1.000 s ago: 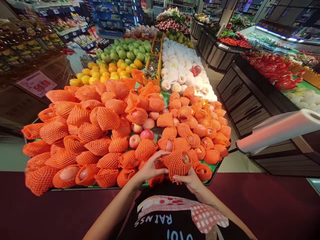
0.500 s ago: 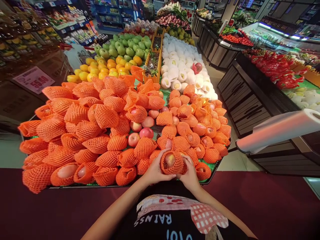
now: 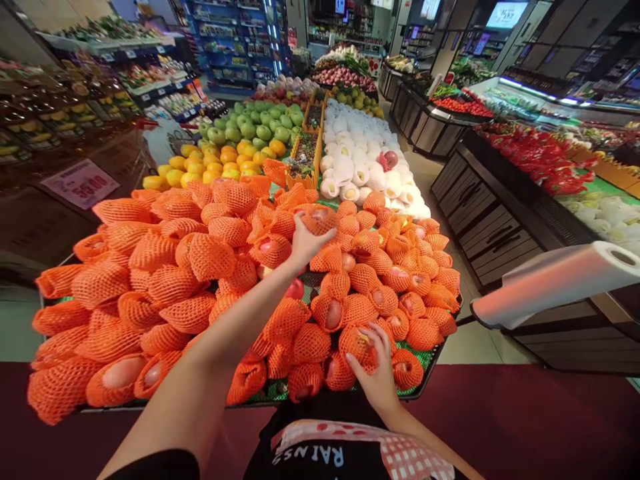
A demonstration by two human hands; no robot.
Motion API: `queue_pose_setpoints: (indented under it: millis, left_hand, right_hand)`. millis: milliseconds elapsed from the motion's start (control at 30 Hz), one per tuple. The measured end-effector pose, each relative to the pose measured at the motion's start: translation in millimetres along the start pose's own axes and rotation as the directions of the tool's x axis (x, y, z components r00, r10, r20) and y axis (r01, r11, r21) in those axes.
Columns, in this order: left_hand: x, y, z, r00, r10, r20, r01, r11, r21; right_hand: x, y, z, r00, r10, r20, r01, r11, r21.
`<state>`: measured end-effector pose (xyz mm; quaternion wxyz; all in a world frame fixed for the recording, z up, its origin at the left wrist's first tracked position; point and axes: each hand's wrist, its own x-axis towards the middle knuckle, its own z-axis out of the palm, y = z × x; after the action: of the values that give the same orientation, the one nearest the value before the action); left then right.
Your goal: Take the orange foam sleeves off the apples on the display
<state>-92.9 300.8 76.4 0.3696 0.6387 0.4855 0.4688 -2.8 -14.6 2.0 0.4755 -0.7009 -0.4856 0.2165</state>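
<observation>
Our left hand (image 3: 305,245) has a netted fruit (image 3: 323,220) in wide grip, likely spread for its bulk, over the pile's (image 3: 157,253) far middle; right hand (image 3: 377,375) half-open on near-right wrapped fruit (image 3: 354,341), hold unclear.

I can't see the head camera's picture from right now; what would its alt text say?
A person's left hand reaches over a grocery heap of orange-netted fruit, grasping one netted fruit, while the right hand touches a nearer one toward the front. Farther back lie yellow fruit, green fruit and white-wrapped fruit.
</observation>
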Motion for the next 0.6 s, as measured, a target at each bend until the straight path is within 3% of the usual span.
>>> queue_pose_setpoints:
  millis: [133, 267, 367, 467, 600]
  left_hand:
    - [66, -5, 36.6, 0.997, 0.053, 0.056, -0.072, 0.894, 0.442]
    - [101, -18, 71.6, 0.982, -0.087, 0.168, -0.072, 0.647, 0.759]
    - [124, -24, 89.0, 0.95, -0.231, 0.209, -0.069, 0.499, 0.864]
    - [153, -25, 95.0, 0.916, -0.335, 0.223, -0.064, 0.426, 0.902]
    - [192, -29, 84.7, 0.92, -0.269, 0.284, -0.156, 0.414, 0.897]
  right_hand:
    - [4, 11, -4, 0.996, 0.009, -0.083, -0.011, 1.0, -0.022]
    - [9, 24, -12, 0.981, 0.05, -0.188, -0.06, 0.997, -0.048]
    - [16, 31, -13, 0.969, 0.062, -0.238, -0.079, 0.995, -0.065]
    - [23, 37, -5, 0.965, 0.038, -0.259, -0.062, 0.994, -0.088]
    - [34, 48, 7, 0.961, -0.037, -0.274, 0.002, 0.992, -0.128]
